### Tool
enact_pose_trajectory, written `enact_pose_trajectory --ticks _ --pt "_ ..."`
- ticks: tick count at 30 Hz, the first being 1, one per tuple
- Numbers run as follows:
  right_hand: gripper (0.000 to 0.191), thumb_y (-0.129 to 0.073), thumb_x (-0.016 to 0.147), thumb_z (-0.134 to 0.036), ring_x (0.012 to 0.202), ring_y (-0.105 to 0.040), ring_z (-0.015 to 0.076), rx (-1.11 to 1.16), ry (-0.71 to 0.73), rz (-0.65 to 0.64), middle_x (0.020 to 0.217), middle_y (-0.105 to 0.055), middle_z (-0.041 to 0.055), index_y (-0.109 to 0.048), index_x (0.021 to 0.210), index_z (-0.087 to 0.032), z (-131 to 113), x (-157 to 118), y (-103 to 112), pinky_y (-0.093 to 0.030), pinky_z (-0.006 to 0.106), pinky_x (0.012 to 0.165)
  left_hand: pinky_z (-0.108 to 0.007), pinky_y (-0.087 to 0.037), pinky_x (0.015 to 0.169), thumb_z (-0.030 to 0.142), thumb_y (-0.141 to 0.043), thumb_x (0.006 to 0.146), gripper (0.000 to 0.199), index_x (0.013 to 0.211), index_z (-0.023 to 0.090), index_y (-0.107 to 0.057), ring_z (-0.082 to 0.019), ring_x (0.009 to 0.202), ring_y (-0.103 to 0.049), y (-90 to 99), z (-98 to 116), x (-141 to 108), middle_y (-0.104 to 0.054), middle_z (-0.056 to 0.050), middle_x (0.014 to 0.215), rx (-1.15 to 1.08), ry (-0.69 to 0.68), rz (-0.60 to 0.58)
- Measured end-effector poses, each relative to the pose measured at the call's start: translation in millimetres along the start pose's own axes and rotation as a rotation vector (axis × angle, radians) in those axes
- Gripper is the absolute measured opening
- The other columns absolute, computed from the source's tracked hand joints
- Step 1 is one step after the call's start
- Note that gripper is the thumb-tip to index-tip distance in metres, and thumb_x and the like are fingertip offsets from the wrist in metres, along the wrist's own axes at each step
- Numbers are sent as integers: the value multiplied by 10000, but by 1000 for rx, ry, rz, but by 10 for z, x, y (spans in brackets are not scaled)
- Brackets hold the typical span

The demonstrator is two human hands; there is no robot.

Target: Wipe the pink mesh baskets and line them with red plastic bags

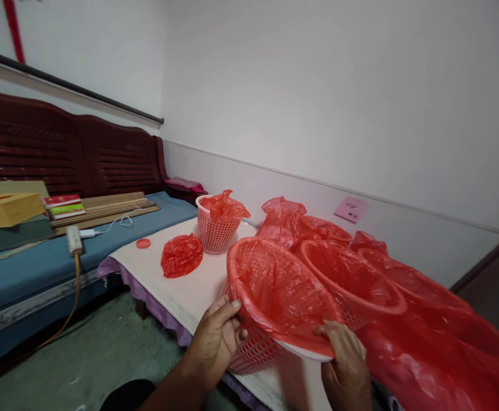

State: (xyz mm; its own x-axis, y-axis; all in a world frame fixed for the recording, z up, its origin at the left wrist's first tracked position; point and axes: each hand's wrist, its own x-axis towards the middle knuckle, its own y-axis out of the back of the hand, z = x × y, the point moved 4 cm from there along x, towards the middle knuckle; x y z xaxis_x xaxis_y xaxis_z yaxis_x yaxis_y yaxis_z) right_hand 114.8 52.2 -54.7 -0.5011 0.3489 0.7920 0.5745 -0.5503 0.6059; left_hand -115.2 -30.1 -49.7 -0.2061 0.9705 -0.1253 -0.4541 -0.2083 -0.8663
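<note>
Left grip [221, 328] is pinching the red plastic bag [277, 279] at the near-left rim of the front basket [256, 351], thumb on top, fingers curling below; the right grip [346, 359] is clasping the bag's edge and the rim at the near-right side. The front basket is standing at the near side of the desk [147, 264], mouth upward; whether its base is resting flat is not clear. The bag is lining the interior and overlapping the rim, with a strip of white rim showing beside the right grip.

Handling: the basket is probably behaving as a light, fairly stiff shell, best taken by its rim. The bag is likely proving soft, slippery and easily torn (broad finger pads are safer than nails).

A second lined basket [354, 277] is standing just beyond, to the right. Farther back, a white basket [217, 233] is holding loose red film [224, 205], and a crumpled red bag [182, 256] is lying beside it.
</note>
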Motion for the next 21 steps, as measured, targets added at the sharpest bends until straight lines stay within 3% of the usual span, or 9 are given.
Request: enact_pose_trajectory --ticks 10,15,21 --pt "324 -390 744 -5 995 -509 254 -14 12 -10 948 -566 76 -520 982 -183 -213 59 -31 -374 451 876 -191 -443 467 101 -540 822 61 811 152 -572 -74 477 -540 217 130 -6 -593 23 619 -126 -8 162" --pt "326 -397 733 -9 993 -517 264 -22 25 -13 937 -577 78 -524 979 -182 -240 77 -61 -378 473 882 -162 -430 448 82 -469 852 117 816 133 -568 -68 473 -548 263 261 -7 -616 -2 621 -173 25 151" --pt "307 -390 764 -14 1003 -516 270 -27 34 -18 939 -582 84 -532 987 -170 -273 109 -101 -379 490 882 -159 -437 405 212 -511 907 107 907 147 -595 -77 460 -586 298 446 91 -682 -1 674 -158 37 121"
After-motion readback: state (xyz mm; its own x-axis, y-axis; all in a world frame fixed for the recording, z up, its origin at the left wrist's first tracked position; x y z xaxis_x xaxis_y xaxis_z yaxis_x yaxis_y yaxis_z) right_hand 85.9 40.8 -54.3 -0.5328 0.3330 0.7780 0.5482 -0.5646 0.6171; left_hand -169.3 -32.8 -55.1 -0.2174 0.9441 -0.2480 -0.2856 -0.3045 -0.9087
